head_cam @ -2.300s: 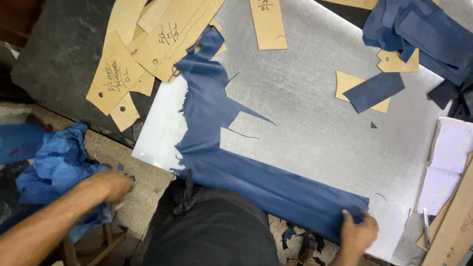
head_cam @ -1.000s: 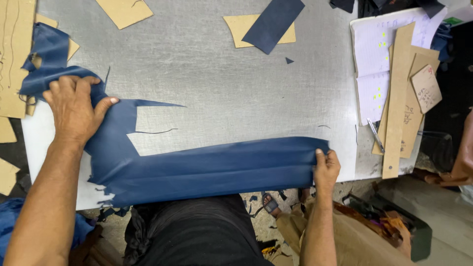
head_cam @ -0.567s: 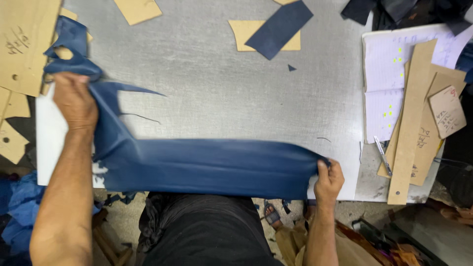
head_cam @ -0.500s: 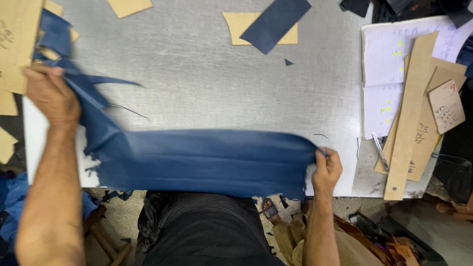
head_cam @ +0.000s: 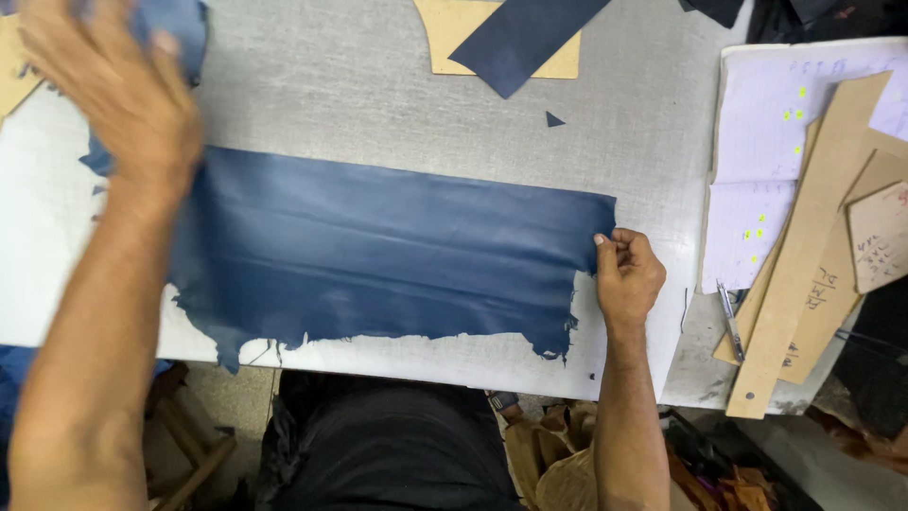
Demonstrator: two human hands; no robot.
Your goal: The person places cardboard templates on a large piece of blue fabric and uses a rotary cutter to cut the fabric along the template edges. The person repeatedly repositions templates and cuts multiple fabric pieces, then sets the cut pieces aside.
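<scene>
Nearest, both forearms reach up from the bottom edge over the near edge of the grey worktop. The right hand sits just above that edge, knuckles up, thumb and fingers closed in a pinch on the right-hand end of the blue cloth. The left hand is raised farther out and to the left, blurred, its fingers spread and loosely curled; it overlaps the cloth's upper left part, but I cannot tell whether it grips the cloth or only passes over it. Half a second ago the cloth lay as a narrow, bunched band along the near edge with a thin strip rising to the left hand; it now lies opened out, wide and nearly flat, and the left hand has moved up and inward. The cloth stretches between the two hands, its frayed lower edge just inside the worktop's near edge, its straight right end at the right hand's fingertips. Just right of the right hand lie a pen, a long tan card strip and lined white paper. Farther out, beyond both hands, a small blue scrap lies alone, and a dark blue piece rests on a tan card shape.
</scene>
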